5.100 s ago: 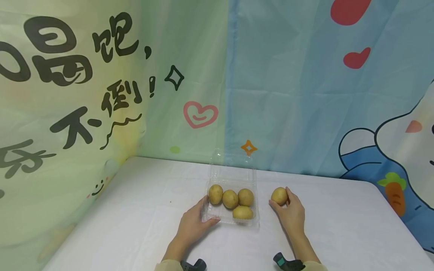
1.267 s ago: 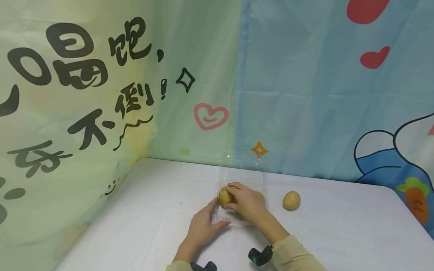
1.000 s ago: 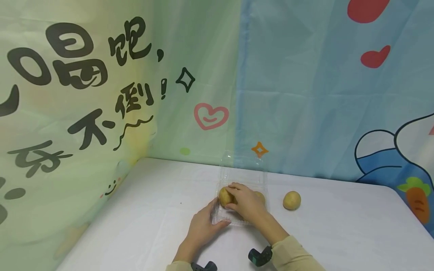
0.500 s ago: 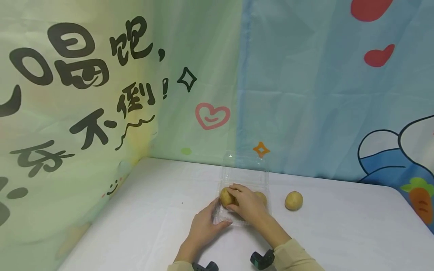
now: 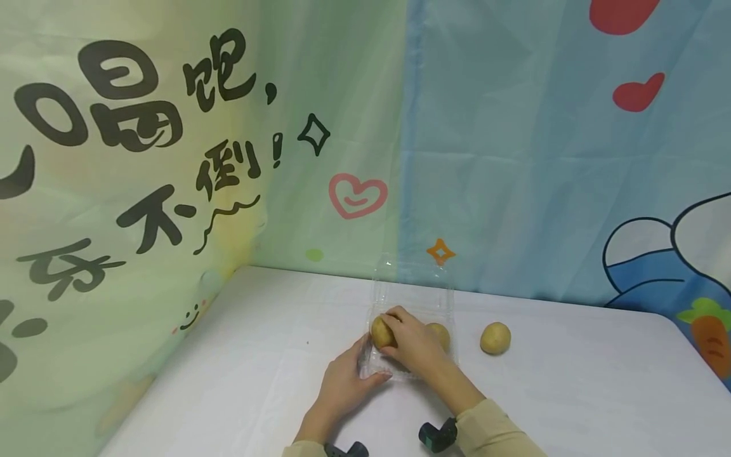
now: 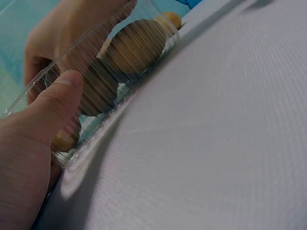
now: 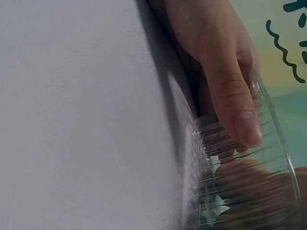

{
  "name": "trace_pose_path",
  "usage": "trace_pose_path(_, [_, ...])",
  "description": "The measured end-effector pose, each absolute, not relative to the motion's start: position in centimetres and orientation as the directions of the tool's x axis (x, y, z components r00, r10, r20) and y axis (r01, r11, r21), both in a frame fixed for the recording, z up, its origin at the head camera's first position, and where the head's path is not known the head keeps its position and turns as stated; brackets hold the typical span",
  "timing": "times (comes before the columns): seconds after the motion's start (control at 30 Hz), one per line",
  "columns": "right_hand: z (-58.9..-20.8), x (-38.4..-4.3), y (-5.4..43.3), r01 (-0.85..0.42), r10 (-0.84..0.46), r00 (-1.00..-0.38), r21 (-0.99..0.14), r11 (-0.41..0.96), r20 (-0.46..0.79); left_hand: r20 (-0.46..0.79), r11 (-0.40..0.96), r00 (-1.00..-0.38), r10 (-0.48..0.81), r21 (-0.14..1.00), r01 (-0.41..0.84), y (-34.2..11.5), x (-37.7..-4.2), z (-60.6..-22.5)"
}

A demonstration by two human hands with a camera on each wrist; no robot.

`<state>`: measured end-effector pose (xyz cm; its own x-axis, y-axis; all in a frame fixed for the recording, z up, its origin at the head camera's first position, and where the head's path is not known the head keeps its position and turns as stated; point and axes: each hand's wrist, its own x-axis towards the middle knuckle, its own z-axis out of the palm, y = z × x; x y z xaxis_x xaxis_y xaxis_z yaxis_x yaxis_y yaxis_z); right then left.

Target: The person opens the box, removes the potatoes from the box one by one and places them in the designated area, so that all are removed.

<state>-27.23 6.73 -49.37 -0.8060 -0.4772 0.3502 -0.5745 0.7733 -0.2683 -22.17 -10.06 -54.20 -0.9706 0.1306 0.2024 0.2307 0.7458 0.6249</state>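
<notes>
Both hands are at the box [image 5: 379,363], which sits open on the counter [image 5: 577,381], around the middle of its width and towards its back edge. The left hand [image 5: 345,374] has the near-left corner, thumb along the near wall, fingers round on the left one. The right hand [image 5: 417,343] is in over the top, fingers and thumb curled on the left potato [image 5: 381,332], palm masking what lies below; how hard it squeezes, I can't tell. The right potato [image 5: 440,336] peeks out past the knuckles, and the loose potato [image 5: 495,338] sits out to the right, clear of the box.

Firm, solid customers these, by the look of them: smooth-skinned, a little weighty, inclined to roll, so a wide pinch round the middle should serve best. The box is another matter: thin ribbed plastic, probably light, easily dented and quick to slide, so a low corner looks the right place to steady it. Its lid [image 5: 412,293] stands up behind, flimsy-looking.

The counter is white, woven-looking, faintly creased. Beyond its back edge hangs a green and blue backdrop [image 5: 502,158], black lettering [image 5: 122,70] away to the left, even lighting all round.
</notes>
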Motion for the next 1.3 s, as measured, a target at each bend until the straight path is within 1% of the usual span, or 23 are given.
trace_pose_path(0.33, [-49.69, -27.42, 6.33, -0.578, -0.476, -0.804, -0.275, 0.769, 0.357, 0.228, 0.741, -0.964, 0.137, 0.622, 0.252, -10.16, -22.21, -54.50])
trace_pose_path(0.57, [-49.90, -27.46, 6.32, -0.590, -0.496, -0.793, -0.238, 0.772, 0.355, 0.247, 0.743, -0.959, 0.139, 0.614, 0.266, -10.16, -22.23, -54.54])
trace_pose_path(0.73, [-50.12, -27.53, 6.41, -0.610, -0.511, -0.774, -0.225, 0.760, 0.373, 0.244, 0.740, -0.959, 0.142, 0.617, 0.267, -10.16, -22.14, -54.49])
trace_pose_path(0.87, [-50.24, -27.67, 6.48, -0.639, -0.535, -0.748, -0.205, 0.742, 0.392, 0.236, 0.737, -0.961, 0.141, 0.623, 0.262, -10.13, -22.06, -54.38])
trace_pose_path(1.0, [-50.22, -27.75, 6.49, -0.659, -0.564, -0.730, -0.179, 0.730, 0.387, 0.233, 0.737, -0.963, 0.136, 0.626, 0.256, -10.06, -22.12, -54.31])
trace_pose_path(1.3, [-49.91, -27.59, 6.41, -0.652, -0.578, -0.736, -0.138, 0.746, 0.353, 0.243, 0.741, -0.960, 0.138, 0.618, 0.263, -10.07, -22.07, -54.35])
